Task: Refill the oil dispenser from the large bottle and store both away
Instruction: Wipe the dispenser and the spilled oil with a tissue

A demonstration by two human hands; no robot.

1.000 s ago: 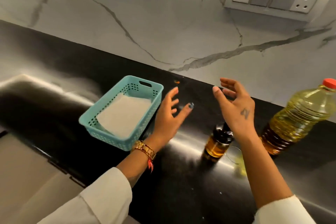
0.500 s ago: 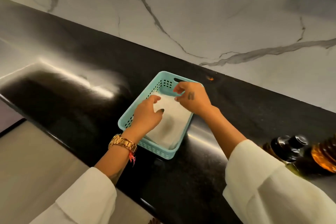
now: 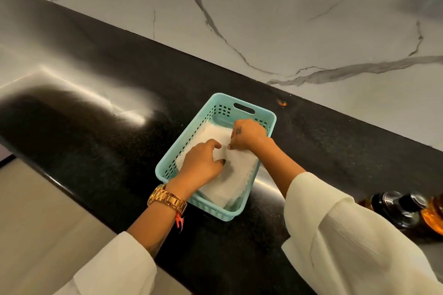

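The oil dispenser [image 3: 402, 209], a dark glass bottle with a black and metal top, stands on the black counter at the right edge of the head view. Just beyond it an amber part of the large oil bottle [image 3: 435, 219] shows, mostly cut off by the frame. Both my hands are inside a turquoise plastic basket [image 3: 217, 208] at the middle of the counter. My left hand [image 3: 201, 165] lies on a white paper napkin [image 3: 230, 182] that lines the basket. My right hand [image 3: 248, 135] pinches the napkin near its middle with curled fingers.
The black counter [image 3: 96, 127] runs diagonally, with its front edge at the lower left and a pale floor below it. A white marble wall [image 3: 263, 19] rises behind. A small orange spot [image 3: 282, 103] sits near the wall behind the basket.
My hands went from hovering above the counter by the dispenser into the basket, onto the napkin. The view swung left, pushing both bottles to the right edge.
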